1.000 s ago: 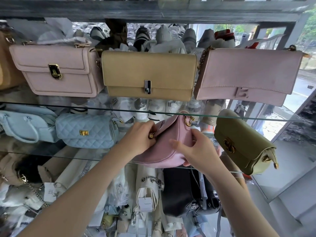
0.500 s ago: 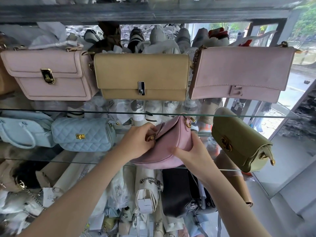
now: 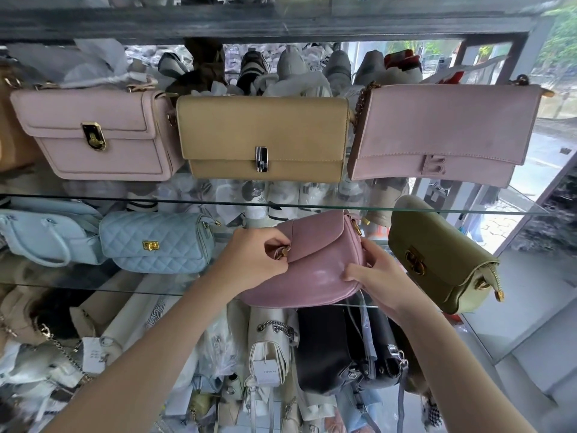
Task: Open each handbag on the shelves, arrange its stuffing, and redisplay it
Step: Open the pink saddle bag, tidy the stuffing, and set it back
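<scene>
A rounded pink handbag with a closed flap sits tilted on the middle glass shelf, between a quilted light blue bag and an olive green bag. My left hand pinches the gold clasp at the bag's left end. My right hand grips its lower right side, thumb on the front. No stuffing shows.
On the upper shelf stand a pale pink bag, a tan bag and a pink suede bag. A light blue handled bag sits far left. Below lie a black bag, white bags and tags. Shoes crowd behind.
The pink bag has been turned so its flap faces more toward me and it sits lower on the shelf. Both hands stayed on it; the view shifted slightly.
</scene>
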